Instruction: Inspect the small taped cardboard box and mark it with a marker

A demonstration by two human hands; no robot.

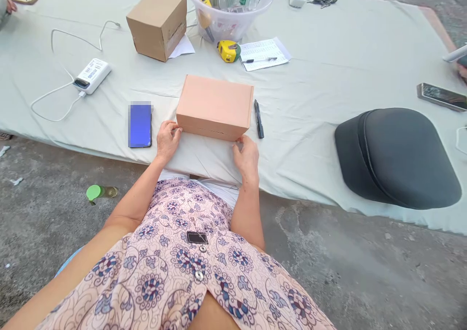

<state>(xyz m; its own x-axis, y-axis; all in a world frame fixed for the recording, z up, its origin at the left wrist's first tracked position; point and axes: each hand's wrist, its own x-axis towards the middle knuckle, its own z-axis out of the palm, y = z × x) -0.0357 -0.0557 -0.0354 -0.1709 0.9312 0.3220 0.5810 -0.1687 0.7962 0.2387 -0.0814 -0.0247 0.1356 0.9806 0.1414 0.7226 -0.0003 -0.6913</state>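
Observation:
A closed cardboard box [216,104] rests on the cloth-covered table straight in front of me. At its front left corner, my left hand [169,139] has its fingers bent against the cardboard. My right hand [246,156] holds the front right corner, with some fingertips hidden under or behind the edge. The lid is down, so the inside is hidden. To the right of the box lies a black marker pen [259,119]. A phone with a blue screen [140,125] lies flat just left of my left hand.
Further back are a brown carton [156,24], a plastic basket [233,21] of items, a yellow tape measure [228,51] and a written sheet [270,58]. A white power bank [93,76] with a cable is left; a black padded case [404,157] is right. Other people's hands show at both edges.

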